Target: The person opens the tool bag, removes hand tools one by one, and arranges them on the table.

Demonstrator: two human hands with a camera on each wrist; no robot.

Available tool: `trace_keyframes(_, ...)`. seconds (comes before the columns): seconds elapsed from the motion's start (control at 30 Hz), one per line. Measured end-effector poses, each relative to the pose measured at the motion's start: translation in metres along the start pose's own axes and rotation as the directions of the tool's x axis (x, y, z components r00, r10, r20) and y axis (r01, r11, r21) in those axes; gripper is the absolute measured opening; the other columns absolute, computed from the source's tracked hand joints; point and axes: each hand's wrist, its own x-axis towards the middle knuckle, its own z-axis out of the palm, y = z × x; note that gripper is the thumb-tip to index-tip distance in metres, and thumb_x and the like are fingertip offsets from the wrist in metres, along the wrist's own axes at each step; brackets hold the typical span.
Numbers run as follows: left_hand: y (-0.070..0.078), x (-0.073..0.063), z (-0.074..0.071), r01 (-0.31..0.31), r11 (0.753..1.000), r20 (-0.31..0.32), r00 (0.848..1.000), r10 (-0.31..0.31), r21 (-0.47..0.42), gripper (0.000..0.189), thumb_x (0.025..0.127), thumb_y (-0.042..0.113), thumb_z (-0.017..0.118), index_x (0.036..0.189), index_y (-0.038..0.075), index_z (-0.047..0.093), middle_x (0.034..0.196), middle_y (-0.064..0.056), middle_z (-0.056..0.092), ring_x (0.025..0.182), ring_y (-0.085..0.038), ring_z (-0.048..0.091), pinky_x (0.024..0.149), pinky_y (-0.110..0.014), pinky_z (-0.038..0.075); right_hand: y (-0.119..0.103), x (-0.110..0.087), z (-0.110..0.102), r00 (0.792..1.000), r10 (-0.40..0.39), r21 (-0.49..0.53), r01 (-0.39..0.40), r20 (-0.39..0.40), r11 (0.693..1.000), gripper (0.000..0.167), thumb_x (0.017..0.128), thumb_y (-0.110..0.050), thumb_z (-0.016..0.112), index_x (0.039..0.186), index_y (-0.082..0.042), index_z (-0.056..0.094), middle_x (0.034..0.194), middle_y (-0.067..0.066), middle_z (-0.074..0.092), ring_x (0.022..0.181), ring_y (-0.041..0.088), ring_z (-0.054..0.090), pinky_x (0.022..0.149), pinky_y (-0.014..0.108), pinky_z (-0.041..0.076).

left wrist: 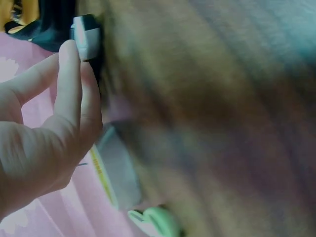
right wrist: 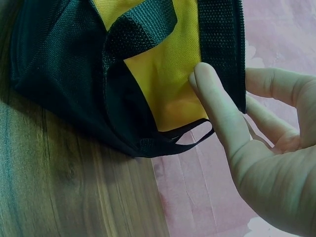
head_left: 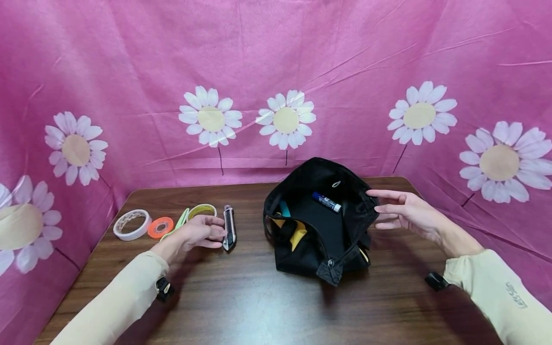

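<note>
On the brown table lies a utility knife (head_left: 229,227) with a dark and silver body. My left hand (head_left: 196,235) is just left of it, fingers extended; in the left wrist view the fingertips are right at the end of the knife (left wrist: 88,37). A black bag with yellow panels (head_left: 302,261) stands unzipped at the centre right, its mouth held wide. My right hand (head_left: 409,218) pinches its right rim, the thumb (right wrist: 207,79) on the outer side and the other fingers behind the edge. Inside the bag shows a blue and white glue stick (head_left: 326,201).
Left of the knife sit a white tape roll (head_left: 133,235), an orange tape roll (head_left: 152,230) and a yellow-lined tape roll (left wrist: 118,173), partly behind my left hand. A light green looped handle (left wrist: 165,223) lies among them. A pink flowered cloth (head_left: 241,167) hangs behind the table.
</note>
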Motion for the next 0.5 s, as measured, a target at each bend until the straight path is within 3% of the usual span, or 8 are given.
trace_keyframes(0.2, 0.028, -0.004, 0.005, -0.068, 0.998, 0.076, 0.995, 0.069, -0.018, 0.045, 0.101, 0.003, 0.06, 0.139, -0.012, 0.043, 0.108, -0.014, 0.061, 0.095, -0.024, 0.064, 0.088, -0.038, 0.06, 0.0, 0.0, -0.001, 1.0, -0.002, 0.009, 0.002, 0.009, 1.0, 0.045, 0.105, 0.008, 0.042, 0.146, -0.009, 0.054, 0.128, 0.013, 0.067, 0.107, 0.028, 0.07, 0.09, 0.05, 0.057)
trace_keyframes(0.37, 0.069, -0.01, 0.023, -0.134, 0.99, 0.168, 0.976, 0.138, -0.034, 0.031, 0.102, 0.004, 0.058, 0.131, -0.006, 0.053, 0.105, -0.009, 0.062, 0.096, -0.025, 0.066, 0.092, -0.043, 0.058, 0.001, 0.0, 0.0, 1.0, 0.001, 0.003, -0.001, -0.002, 1.0, 0.045, 0.105, 0.007, 0.043, 0.146, -0.007, 0.053, 0.132, 0.008, 0.065, 0.11, 0.024, 0.069, 0.091, 0.052, 0.055)
trace_keyframes(0.5, 0.105, -0.014, 0.044, -0.176, 0.982, 0.231, 0.955, 0.187, -0.068, 0.026, 0.102, 0.002, 0.056, 0.128, -0.003, 0.057, 0.109, -0.012, 0.067, 0.101, -0.028, 0.067, 0.097, -0.048, 0.054, 0.001, 0.0, 0.002, 0.999, 0.015, -0.011, -0.016, -0.036, 1.0, 0.044, 0.105, 0.007, 0.045, 0.146, -0.008, 0.054, 0.134, 0.005, 0.063, 0.111, 0.022, 0.068, 0.091, 0.053, 0.055)
